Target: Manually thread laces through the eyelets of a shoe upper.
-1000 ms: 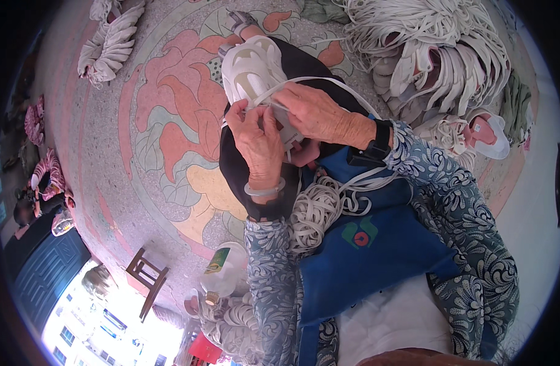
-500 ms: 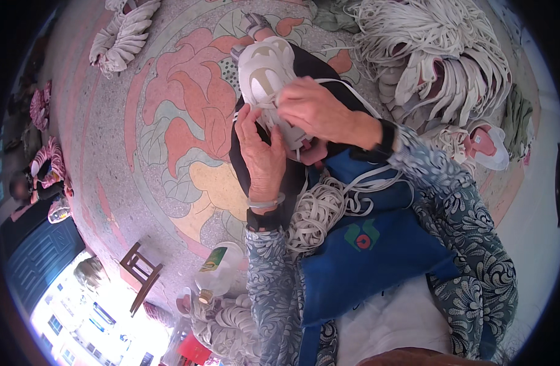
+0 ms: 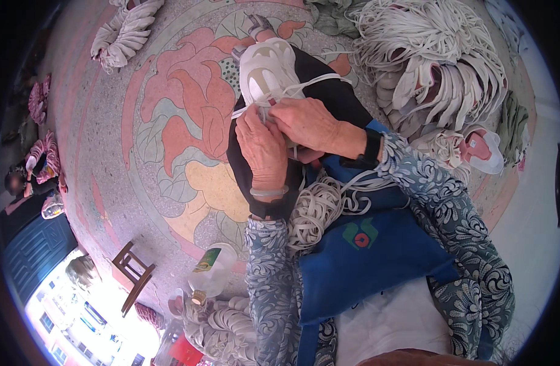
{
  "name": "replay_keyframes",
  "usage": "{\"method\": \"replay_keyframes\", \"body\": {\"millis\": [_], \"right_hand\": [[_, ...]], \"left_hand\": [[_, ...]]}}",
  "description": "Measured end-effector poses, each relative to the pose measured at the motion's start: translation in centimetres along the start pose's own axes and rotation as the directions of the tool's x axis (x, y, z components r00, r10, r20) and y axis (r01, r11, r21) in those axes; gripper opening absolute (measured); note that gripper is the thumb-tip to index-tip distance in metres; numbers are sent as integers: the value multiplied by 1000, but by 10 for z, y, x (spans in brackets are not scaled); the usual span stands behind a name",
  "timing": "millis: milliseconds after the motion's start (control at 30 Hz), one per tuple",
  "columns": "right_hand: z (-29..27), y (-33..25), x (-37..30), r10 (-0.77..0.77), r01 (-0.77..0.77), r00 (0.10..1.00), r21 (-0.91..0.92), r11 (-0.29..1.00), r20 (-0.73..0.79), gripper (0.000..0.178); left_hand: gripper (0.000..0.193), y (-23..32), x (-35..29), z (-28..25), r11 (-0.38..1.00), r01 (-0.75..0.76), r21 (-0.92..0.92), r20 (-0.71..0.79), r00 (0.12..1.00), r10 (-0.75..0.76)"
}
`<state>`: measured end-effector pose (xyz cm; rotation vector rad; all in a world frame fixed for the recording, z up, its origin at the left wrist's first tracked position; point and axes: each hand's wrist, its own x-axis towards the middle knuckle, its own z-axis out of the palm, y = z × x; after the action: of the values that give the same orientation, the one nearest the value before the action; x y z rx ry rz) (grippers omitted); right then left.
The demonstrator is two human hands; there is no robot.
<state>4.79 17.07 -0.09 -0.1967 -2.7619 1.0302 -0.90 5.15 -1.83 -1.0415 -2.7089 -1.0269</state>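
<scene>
Left hand (image 3: pixel 262 143) and right hand (image 3: pixel 310 125) just above centre, toward 12 o'clock, close together; fingers drawn in narrow, both holding the lacing of the white-and-beige shoe (image 3: pixel 260 70), exact grip on the lace partly hidden. Shoe at 12 o'clock, toe pointing to 12, over a dark trouser leg (image 3: pixel 319 70). One white lace (image 3: pixel 319 80) runs from it toward 2 o'clock. Tangled bundle of laces (image 3: pixel 316 210) near centre toward 4 o'clock, beside the blue apron (image 3: pixel 377 268), same direction, farther out. Clear bottle (image 3: pixel 214 277) on its side at 7 o'clock, touching or just beside a row of pale shoe pieces (image 3: pixel 228 323). Big pile of pale shoes and laces (image 3: pixel 445 79) at 2 o'clock. Wooden stool (image 3: pixel 133 274) at 8, on the patterned floor (image 3: pixel 100 140). Another stack of pale shoe pieces (image 3: pixel 124 36) at 10. Another person (image 3: pixel 36 183) far off at 9, blurred.
</scene>
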Motion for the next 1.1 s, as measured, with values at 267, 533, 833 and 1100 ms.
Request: {"method": "replay_keyframes", "body": {"millis": [267, 533, 833, 1100], "right_hand": [[14, 6, 5, 43, -44, 999, -121, 992, -7, 15], [20, 16, 9, 93, -95, 995, -67, 993, -39, 15], [15, 18, 10, 31, -40, 996, -115, 993, -84, 20], [15, 10, 13, 46, -59, 995, -155, 986, -90, 19]], "left_hand": [[44, -5, 4, -1, 997, 75, 27, 119, 990, -77], [34, -22, 15, -5, 1000, 29, 4, 182, 983, -29], [29, -36, 21, 3, 960, 16, -279, 165, 986, 32], [25, -34, 21, 0, 933, 12, -359, 149, 988, 44]]}}
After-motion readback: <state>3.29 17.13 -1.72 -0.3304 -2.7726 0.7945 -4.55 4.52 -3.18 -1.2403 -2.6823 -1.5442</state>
